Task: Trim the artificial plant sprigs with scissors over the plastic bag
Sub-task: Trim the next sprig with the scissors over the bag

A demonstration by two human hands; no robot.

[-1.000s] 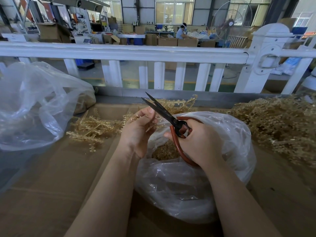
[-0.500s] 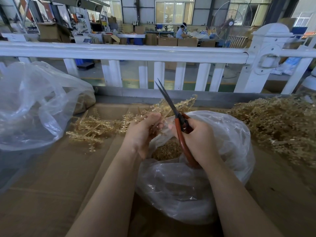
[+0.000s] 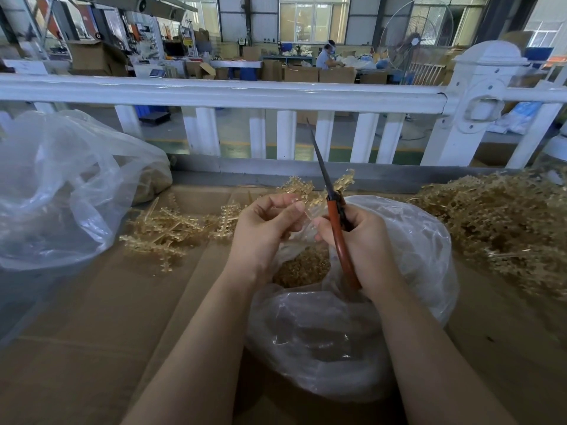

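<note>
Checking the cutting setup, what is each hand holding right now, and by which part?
The right hand holds the scissors by the red handles, blades up. The left hand pinches a sprig at its near end.

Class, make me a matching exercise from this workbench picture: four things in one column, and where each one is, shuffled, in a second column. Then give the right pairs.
Things:
1. scissors
2. sprig
3. open plastic bag
4. big loose pile of sprigs

Places:
A. at the right edge of the table
B. under both hands, with trimmed bits inside
C. in the right hand, blades pointing up
D. in the fingers of the left hand

Pairs: 1-C, 2-D, 3-B, 4-A
</note>
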